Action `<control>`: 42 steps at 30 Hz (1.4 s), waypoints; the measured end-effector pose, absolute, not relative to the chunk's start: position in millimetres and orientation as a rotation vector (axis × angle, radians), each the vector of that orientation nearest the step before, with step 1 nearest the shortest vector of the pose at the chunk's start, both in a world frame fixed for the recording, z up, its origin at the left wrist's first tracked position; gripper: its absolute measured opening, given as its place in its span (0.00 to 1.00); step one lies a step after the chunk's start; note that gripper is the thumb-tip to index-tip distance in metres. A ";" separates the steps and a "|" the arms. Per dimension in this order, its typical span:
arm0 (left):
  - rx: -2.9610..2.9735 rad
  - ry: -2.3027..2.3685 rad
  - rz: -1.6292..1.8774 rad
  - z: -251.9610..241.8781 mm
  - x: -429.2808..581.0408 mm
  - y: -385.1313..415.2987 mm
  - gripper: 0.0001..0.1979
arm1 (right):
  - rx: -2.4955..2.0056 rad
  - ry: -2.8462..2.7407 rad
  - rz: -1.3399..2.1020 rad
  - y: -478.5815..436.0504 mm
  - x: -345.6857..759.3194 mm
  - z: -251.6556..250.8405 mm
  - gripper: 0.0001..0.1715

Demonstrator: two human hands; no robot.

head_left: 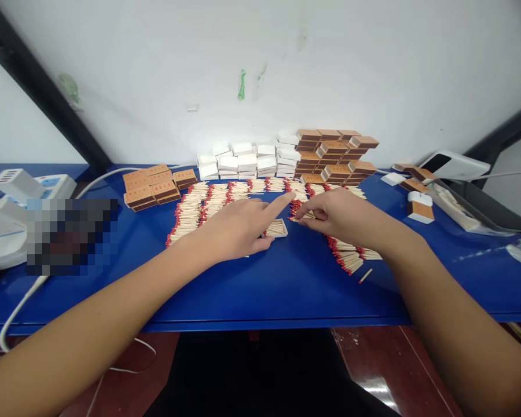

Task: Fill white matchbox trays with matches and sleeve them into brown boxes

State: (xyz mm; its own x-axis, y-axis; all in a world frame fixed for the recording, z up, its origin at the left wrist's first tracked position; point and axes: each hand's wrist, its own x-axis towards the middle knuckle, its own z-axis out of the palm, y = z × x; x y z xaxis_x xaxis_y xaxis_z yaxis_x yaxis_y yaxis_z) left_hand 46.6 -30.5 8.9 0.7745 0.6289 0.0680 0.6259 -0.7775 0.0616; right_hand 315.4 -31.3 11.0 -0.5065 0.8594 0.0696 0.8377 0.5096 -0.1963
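Observation:
Rows of red-tipped matches (191, 209) lie across the blue table. A small white tray (279, 229) with a few matches in it rests near the middle, its left part hidden by my left hand (243, 227). That hand's thumb is beside the tray, and its index finger stretches forward to the right, over the match rows. My right hand (330, 214) is at the right-hand rows, its thumb and index finger pinched together low over the match heads. Whatever lies between those fingertips is too small to make out.
Behind the matches stand stacked white trays (244, 160) and brown matchbox sleeves (330, 152). More boxes (151, 185) are at the left. Power strips (8, 231) and a pixelated object sit far left. A white device (455, 164) and a pouch are at the right. One loose match (365, 275) lies near the front.

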 end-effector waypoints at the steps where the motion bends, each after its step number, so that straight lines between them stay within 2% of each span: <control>1: 2.920 1.038 0.128 9.2 46.8 -30.5 0.44 | -1.461 -2.594 0.214 -31.1 315.2 10.7 0.14; 11: 2.958 1.058 0.104 12.6 47.8 -32.2 0.44 | -1.588 -2.617 0.308 -32.5 306.6 15.2 0.11; 21: 2.915 1.065 0.094 11.1 48.2 -30.9 0.44 | -1.551 -2.604 0.375 -34.8 309.2 15.6 0.14; 28: 2.929 1.053 0.109 9.2 46.9 -30.1 0.44 | -1.676 -2.593 0.544 -36.4 316.2 22.1 0.13; 42: 2.969 1.068 0.121 12.1 47.1 -29.7 0.44 | -1.606 -2.588 0.432 -32.2 313.9 13.8 0.10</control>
State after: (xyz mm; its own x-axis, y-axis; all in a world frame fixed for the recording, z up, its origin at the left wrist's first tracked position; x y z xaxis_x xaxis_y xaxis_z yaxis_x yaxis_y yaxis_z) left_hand 47.1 -29.7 12.1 0.7684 0.6353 0.0778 0.6365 -0.7712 0.0107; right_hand 313.9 -32.2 13.8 -0.4532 0.8867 -0.0920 0.8684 0.4158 -0.2701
